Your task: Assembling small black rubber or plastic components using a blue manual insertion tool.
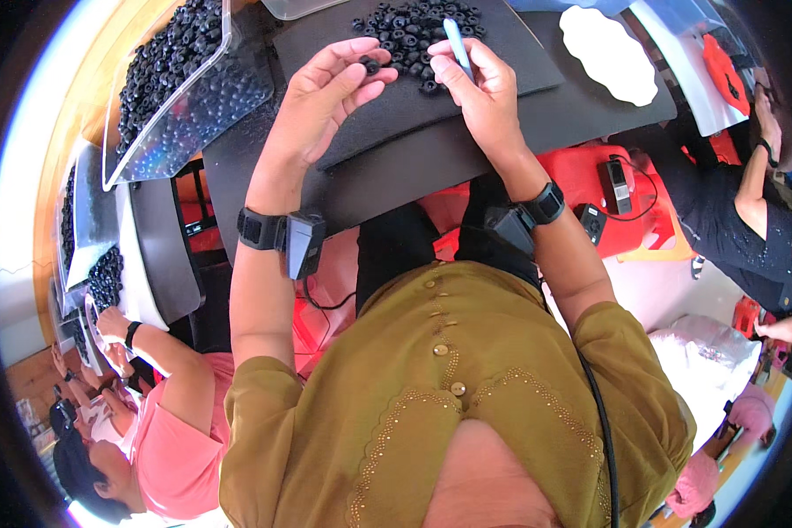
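My left hand (pixel 319 97) pinches a small round black piece (pixel 370 65) between thumb and fingers; it looks like a bead with a hole. In my right hand (pixel 487 99) a slim light-blue stick-like tool (pixel 455 42) is gripped, its tip pointing up and away from me. What the tool's lower end looks like is hidden by the fingers. Just beyond both hands lies a heap of the same black beads (pixel 411 35), spread on a dark flat board (pixel 524 66). The two hands are a little apart, above the board's near part.
At the left stands a clear plastic bin (pixel 204 110) heaped with black beads. A white wavy-edged sheet (pixel 609 57) lies on the dark table (pixel 581 119) at the right. Below it is a red stool (pixel 568 172) with a small black device (pixel 620 187). Co-workers sit at both sides.
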Demonstrator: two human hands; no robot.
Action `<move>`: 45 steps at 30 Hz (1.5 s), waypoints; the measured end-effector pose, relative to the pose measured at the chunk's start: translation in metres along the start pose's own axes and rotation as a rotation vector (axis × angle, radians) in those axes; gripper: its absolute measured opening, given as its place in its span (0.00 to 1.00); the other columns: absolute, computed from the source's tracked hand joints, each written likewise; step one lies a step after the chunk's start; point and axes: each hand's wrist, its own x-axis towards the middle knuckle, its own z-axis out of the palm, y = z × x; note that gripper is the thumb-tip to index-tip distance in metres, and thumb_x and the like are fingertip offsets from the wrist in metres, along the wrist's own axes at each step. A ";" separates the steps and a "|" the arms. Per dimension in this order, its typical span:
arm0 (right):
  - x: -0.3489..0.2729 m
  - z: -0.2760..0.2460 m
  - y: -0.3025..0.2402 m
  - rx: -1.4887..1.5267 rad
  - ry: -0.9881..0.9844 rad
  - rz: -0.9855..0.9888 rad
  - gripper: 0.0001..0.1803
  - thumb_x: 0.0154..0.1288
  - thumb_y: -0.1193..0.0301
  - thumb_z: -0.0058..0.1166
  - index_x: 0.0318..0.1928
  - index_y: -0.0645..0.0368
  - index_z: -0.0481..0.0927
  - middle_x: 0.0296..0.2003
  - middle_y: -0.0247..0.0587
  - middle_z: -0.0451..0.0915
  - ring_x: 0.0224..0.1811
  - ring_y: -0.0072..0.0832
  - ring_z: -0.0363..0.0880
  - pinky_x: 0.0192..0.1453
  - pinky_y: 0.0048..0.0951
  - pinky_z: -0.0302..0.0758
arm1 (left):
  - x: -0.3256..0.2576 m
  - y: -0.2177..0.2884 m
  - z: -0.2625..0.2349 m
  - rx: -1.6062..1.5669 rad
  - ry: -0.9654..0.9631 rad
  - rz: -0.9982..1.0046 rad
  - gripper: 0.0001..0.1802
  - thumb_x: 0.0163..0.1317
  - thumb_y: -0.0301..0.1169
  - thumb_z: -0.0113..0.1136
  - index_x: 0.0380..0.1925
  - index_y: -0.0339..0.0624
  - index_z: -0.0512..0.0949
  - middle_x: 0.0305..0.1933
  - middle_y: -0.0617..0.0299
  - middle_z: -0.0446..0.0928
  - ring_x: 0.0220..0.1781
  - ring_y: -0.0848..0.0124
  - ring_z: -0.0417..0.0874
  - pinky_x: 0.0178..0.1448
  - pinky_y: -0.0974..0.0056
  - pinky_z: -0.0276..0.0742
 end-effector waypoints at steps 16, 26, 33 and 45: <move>0.004 0.026 -0.007 -0.161 -0.270 -0.061 0.16 0.71 0.62 0.52 0.46 0.64 0.79 0.28 0.38 0.81 0.29 0.21 0.78 0.36 0.24 0.73 | -0.016 -0.018 -0.031 -0.609 0.079 0.011 0.14 0.70 0.27 0.54 0.53 0.38 0.72 0.55 0.51 0.70 0.44 0.72 0.75 0.47 0.79 0.81; 0.007 0.027 -0.001 -0.249 -0.288 -0.188 0.14 0.70 0.63 0.53 0.43 0.63 0.80 0.27 0.43 0.78 0.26 0.30 0.77 0.33 0.28 0.72 | -0.016 -0.014 -0.019 -0.576 0.122 0.009 0.14 0.70 0.29 0.55 0.53 0.37 0.74 0.49 0.54 0.78 0.44 0.73 0.83 0.49 0.76 0.83; 0.005 0.028 -0.002 -0.259 -0.267 -0.202 0.14 0.69 0.63 0.54 0.43 0.63 0.81 0.29 0.45 0.80 0.27 0.35 0.78 0.33 0.30 0.73 | -0.014 -0.021 -0.027 -0.635 0.021 0.020 0.17 0.69 0.26 0.54 0.56 0.37 0.71 0.51 0.55 0.73 0.49 0.70 0.76 0.51 0.74 0.81; 0.004 0.028 0.001 -0.407 -0.266 -0.351 0.11 0.64 0.65 0.59 0.42 0.58 0.83 0.32 0.42 0.82 0.28 0.36 0.80 0.32 0.30 0.74 | -0.014 -0.025 -0.029 -0.743 -0.080 0.011 0.15 0.69 0.27 0.54 0.55 0.37 0.72 0.49 0.55 0.73 0.46 0.69 0.75 0.49 0.73 0.79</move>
